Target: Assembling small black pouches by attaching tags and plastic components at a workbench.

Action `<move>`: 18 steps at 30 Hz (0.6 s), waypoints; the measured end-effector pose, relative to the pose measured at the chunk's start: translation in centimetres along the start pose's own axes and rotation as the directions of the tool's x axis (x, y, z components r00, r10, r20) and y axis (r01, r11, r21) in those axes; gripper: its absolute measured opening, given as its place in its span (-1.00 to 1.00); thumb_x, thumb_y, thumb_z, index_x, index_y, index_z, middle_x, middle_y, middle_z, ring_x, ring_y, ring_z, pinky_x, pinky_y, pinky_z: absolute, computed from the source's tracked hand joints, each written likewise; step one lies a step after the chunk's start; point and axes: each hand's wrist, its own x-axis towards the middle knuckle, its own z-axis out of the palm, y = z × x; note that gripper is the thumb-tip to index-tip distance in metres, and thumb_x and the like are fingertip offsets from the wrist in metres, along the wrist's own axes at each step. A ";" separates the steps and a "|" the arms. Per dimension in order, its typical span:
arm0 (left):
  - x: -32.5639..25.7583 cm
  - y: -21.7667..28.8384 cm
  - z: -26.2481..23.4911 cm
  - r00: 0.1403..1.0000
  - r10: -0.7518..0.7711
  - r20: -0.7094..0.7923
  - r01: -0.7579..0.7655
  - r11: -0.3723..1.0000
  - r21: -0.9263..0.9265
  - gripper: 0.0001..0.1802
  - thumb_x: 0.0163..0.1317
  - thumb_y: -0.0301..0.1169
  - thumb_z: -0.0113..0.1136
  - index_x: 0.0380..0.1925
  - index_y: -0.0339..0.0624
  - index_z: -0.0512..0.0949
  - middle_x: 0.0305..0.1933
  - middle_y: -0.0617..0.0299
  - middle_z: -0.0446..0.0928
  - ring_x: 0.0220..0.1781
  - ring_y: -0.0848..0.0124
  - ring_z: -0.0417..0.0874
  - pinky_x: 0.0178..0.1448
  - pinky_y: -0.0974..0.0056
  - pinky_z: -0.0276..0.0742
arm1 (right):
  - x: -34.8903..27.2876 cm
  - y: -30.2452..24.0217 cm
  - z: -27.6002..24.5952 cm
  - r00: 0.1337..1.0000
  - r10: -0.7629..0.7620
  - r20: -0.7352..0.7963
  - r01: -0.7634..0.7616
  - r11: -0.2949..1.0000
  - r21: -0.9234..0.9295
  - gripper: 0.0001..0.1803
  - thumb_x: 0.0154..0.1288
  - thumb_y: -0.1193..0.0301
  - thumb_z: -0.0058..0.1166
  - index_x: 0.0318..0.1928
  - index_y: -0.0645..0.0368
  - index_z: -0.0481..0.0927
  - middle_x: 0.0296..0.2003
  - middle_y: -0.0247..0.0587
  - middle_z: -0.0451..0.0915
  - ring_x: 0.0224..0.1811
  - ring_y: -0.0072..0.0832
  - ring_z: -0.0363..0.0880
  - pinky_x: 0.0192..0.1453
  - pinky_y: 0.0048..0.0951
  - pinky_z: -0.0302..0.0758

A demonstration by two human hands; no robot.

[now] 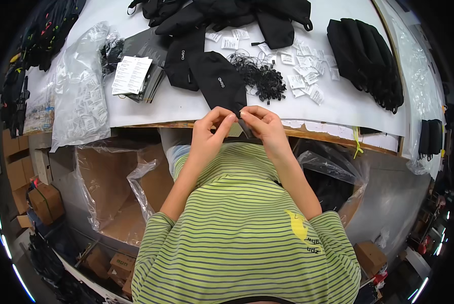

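At the edge of the table (174, 109), held a white-lettered black pouch (212, 71) in pinched fingertips of left hand (209, 130) and right hand (268, 129), near printed white labels (230, 43).

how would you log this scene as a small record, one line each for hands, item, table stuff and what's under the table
left hand: thumb and finger pinched at the black piece's near end
right hand: pinched at the same end, close beside the left
item: black piece, on the table, near end at its front edge
left side: card stack, clear bag
right side: cords, white labels, black bundle
under table: plastic-lined box
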 end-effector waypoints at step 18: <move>-0.1 -0.7 -0.8 0.995 0.075 0.064 -0.069 0.993 -0.096 -0.87 0.19 -0.47 0.29 -0.36 -0.27 0.54 -0.54 0.36 0.54 -0.54 0.66 0.43 -0.45 0.52 0.31 | -0.9 0.5 -0.2 0.978 -0.127 0.167 0.143 0.986 -0.088 -0.83 0.29 0.41 0.19 -0.19 0.26 0.61 -0.39 -0.51 0.54 -0.42 -0.83 0.35 -0.34 -0.73 0.29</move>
